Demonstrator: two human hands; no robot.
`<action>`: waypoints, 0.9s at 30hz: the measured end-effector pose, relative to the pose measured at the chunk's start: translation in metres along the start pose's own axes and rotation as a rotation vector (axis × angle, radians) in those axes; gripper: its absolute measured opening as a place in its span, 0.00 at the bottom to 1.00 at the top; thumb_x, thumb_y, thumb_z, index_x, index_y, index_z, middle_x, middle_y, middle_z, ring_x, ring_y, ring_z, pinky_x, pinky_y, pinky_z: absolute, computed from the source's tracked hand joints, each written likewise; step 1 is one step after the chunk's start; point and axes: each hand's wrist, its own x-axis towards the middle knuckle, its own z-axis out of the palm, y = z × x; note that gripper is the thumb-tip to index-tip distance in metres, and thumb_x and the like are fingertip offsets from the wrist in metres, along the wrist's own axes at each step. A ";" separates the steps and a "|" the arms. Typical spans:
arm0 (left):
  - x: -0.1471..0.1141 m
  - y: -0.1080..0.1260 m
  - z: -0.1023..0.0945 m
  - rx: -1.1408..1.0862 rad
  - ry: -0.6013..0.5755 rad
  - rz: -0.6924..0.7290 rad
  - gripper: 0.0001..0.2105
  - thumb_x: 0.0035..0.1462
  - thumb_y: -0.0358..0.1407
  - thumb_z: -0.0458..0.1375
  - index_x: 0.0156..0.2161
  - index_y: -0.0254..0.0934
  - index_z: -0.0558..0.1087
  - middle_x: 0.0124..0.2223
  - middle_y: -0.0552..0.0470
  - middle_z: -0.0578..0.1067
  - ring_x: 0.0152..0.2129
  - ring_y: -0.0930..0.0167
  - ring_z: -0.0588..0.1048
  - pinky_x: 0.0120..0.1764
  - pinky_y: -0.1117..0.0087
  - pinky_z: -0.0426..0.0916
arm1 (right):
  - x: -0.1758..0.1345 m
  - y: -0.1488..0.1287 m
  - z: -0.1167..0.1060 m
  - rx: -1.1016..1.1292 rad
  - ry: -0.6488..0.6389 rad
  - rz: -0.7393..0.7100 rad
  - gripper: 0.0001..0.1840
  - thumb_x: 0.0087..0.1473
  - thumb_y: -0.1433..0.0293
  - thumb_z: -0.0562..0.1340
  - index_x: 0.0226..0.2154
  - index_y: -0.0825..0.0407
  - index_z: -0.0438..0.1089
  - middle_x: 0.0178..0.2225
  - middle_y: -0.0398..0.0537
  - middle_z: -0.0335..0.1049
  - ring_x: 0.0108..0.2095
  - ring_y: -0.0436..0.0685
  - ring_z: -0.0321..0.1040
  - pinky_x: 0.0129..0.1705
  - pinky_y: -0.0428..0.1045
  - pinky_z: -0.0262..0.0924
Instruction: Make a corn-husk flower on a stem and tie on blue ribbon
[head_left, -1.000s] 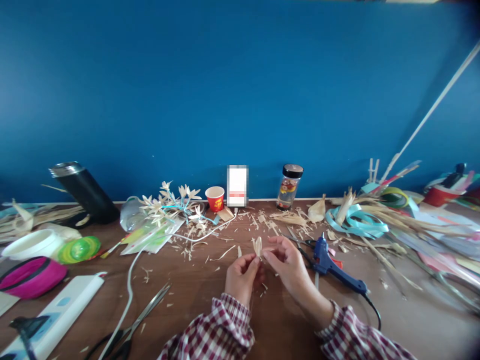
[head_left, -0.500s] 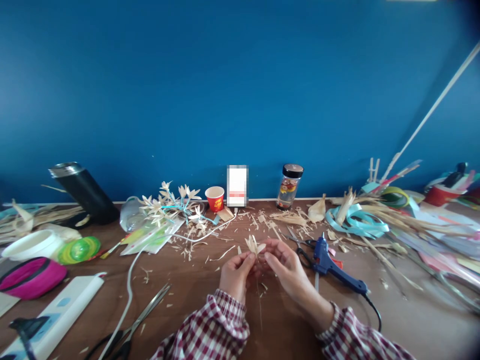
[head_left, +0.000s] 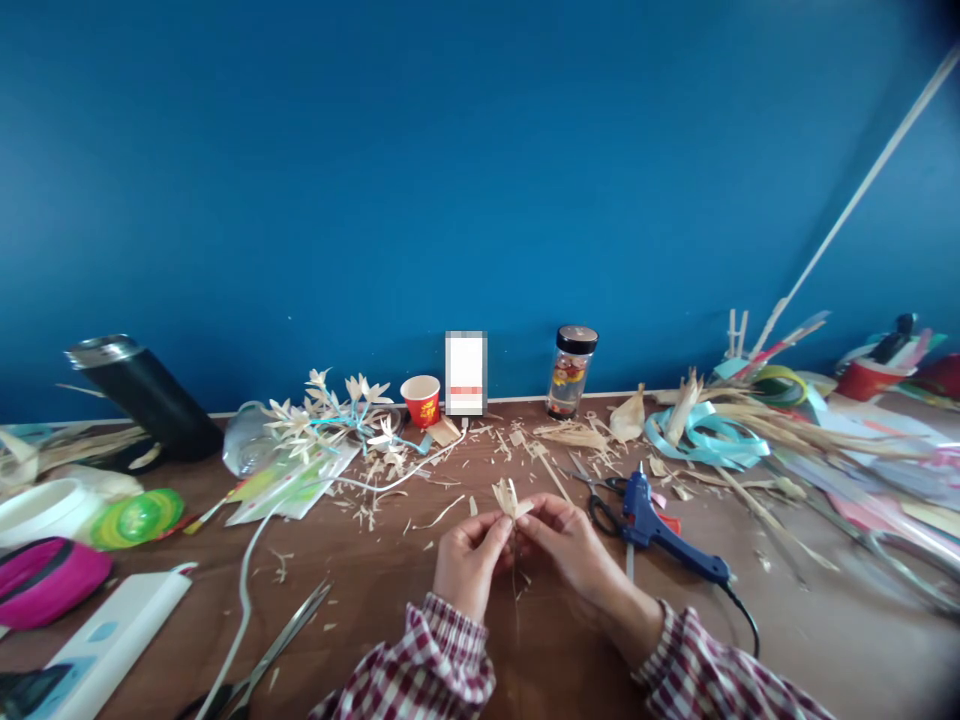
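Observation:
Between my two hands, above the brown table, is a small pale flower made of dried husk strips, its petals pointing up. My left hand pinches its base between thumb and fingers. From the other side, my right hand closes thumb and forefinger on the flower's lower right petals. A thin thread or wire hangs below the fingers. The far fingers of both hands are partly hidden. To the right of my right hand lie a blue glue gun and black-handled scissors.
A bunch of finished husk flowers lies at the back left, near a red paper cup. A lidded glass jar stands at the back. Open scissors, a white cable and a power strip are at left. Husk scraps litter the table.
My right hand has come in closer, its thumb and forefinger now pinching the flower. The petals look gathered more tightly. The view has shifted slightly.

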 end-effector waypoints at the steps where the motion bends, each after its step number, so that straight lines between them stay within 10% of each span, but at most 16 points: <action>1: 0.000 0.000 0.000 0.026 -0.010 0.013 0.15 0.38 0.43 0.65 0.30 0.33 0.78 0.18 0.55 0.71 0.16 0.78 0.65 0.22 0.77 0.66 | 0.000 0.001 0.000 0.016 -0.003 0.010 0.11 0.41 0.65 0.68 0.27 0.55 0.70 0.21 0.40 0.68 0.22 0.48 0.64 0.26 0.44 0.60; 27: -0.004 0.003 -0.001 0.059 -0.128 0.063 0.13 0.45 0.41 0.61 0.30 0.31 0.76 0.21 0.54 0.71 0.18 0.77 0.68 0.23 0.76 0.67 | 0.001 0.004 -0.005 0.173 -0.105 0.076 0.11 0.44 0.69 0.67 0.29 0.54 0.65 0.22 0.40 0.69 0.22 0.46 0.66 0.26 0.43 0.61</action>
